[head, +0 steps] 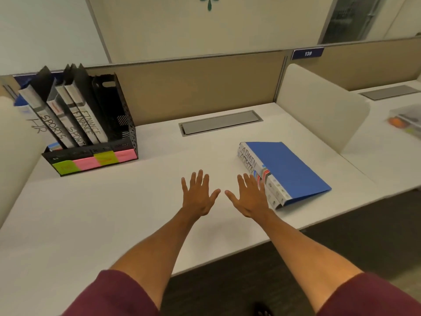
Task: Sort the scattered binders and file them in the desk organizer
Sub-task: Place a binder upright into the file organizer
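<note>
Two blue binders marked ADMIN lie stacked flat on the white desk at the right. A black desk organizer stands at the back left with green and pink notes on its front. Several binders lean in it: HR, SPORTS, FINANCE. Its rightmost slot holds nothing. My left hand and my right hand are stretched out flat over the desk, fingers spread, holding nothing. The right hand is just left of the ADMIN binders' spines.
A grey cable flap is set into the desk's back. A tan partition runs behind. A white divider panel stands to the right, with a clear box on the neighbouring desk. Dark floor lies below the front edge.
</note>
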